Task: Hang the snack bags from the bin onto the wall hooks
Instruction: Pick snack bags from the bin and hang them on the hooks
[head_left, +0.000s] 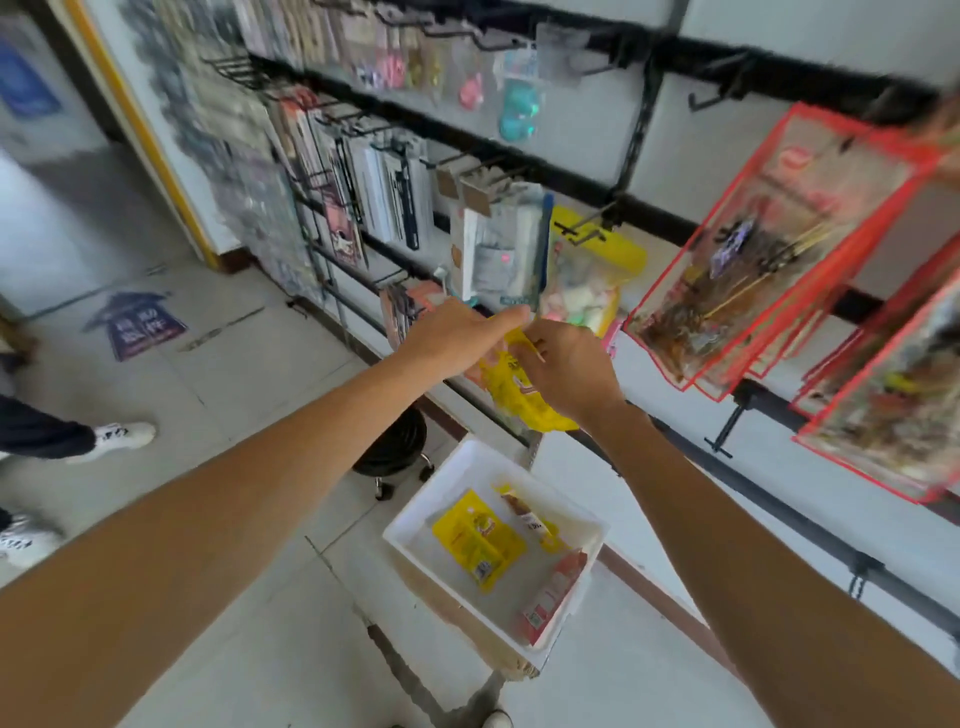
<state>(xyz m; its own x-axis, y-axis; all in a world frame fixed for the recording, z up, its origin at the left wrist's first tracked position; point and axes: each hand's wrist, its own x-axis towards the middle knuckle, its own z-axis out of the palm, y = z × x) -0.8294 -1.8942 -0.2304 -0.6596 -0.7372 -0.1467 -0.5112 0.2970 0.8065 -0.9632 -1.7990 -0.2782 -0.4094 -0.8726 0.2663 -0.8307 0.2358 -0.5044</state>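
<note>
Right hand (566, 369) seemingly grips half-hidden bag (511, 400).

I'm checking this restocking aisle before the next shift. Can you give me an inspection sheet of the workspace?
Surface: pale tiled floor with a blue arrow sticker.
Job's things: white bin below the hands holds a yellow bag, a partly yellow bag and a red bag; a held snack bag, yellow, is up near a bare wall hook.
Clutter: black stool beside the bin.
Hands: right hand grips the held snack bag; left hand reaches its top, the fingers' hold unclear.
Cables: nothing seen.
Surroundings: red-edged bags hang at right, blurred packets on the rails; another person's shoes at left.
</note>
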